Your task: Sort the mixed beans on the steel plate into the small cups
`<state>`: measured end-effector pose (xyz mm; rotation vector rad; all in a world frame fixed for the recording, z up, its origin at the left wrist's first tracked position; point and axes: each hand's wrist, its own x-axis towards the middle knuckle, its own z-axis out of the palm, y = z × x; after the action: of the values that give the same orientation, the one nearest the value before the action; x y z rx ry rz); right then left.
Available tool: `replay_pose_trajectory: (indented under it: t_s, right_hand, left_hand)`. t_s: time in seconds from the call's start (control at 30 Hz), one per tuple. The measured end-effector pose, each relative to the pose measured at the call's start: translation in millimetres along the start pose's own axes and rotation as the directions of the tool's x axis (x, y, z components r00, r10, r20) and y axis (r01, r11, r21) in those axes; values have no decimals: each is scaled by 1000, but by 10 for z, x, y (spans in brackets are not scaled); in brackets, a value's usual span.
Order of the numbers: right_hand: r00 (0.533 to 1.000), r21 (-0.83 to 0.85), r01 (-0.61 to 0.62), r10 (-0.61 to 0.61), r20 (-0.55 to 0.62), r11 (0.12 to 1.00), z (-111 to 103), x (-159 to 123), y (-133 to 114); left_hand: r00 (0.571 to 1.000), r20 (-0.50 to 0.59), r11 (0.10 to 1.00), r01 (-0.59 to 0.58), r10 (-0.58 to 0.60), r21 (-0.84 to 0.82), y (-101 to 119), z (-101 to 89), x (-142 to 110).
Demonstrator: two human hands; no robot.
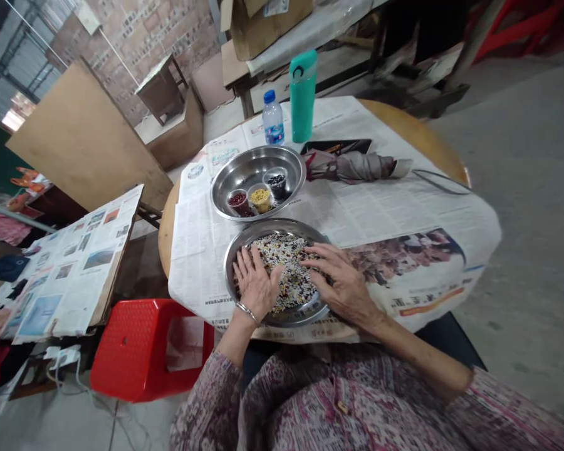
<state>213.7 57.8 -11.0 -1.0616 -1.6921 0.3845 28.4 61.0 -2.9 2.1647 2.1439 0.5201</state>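
My left hand (256, 288), with a metal bangle at the wrist, lies flat on a mix of dark, pale and reddish beans and grains (282, 257). The mix fills a steel dish (232, 266). My right hand (341, 285) reaches in from the right, its fingertips in the mix near the dish rim. Just beyond stands a second steel dish (258, 164), holding several small clear cups. One holds red beans (238, 202), one yellow grains (260, 198), and one black beans (277, 185).
Newspaper covers the round wooden table (418, 128). On it stand a water bottle (273, 119) and a teal flask (303, 97), with a folded umbrella (352, 166) and a dark flat device (336, 146) lying nearby. A red plastic stool (141, 351) stands at the left.
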Motion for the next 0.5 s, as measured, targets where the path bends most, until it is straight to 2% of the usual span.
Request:
replay_pose_trajectory:
  t_s: [0.13, 0.23, 0.3, 0.4, 0.47, 0.5]
  right_hand:
    - [1000, 37, -3, 4, -17, 999, 0, -13, 5]
    - [999, 33, -35, 36, -10, 999, 12, -23, 3]
    - [998, 45, -64, 65, -10, 997, 16, -26, 1]
    - [995, 61, -94, 96, -20, 994, 14, -26, -4]
    - [994, 60, -102, 103, -19, 993, 9, -23, -10]
    - [995, 57, -102, 103, -16, 993, 7, -21, -13]
  left_hand:
    - [997, 69, 999, -36, 34, 21, 88, 3, 90]
    - [974, 113, 981, -196, 195, -2, 199, -18, 123]
    - [925, 147, 937, -348, 350, -40, 281, -19, 126]
    - [802, 208, 828, -548, 560, -117, 382, -3, 122]
    - [734, 231, 769, -622, 638, -149, 424, 5, 128]
    - [718, 235, 755, -638, 655, -152, 437, 5, 138]
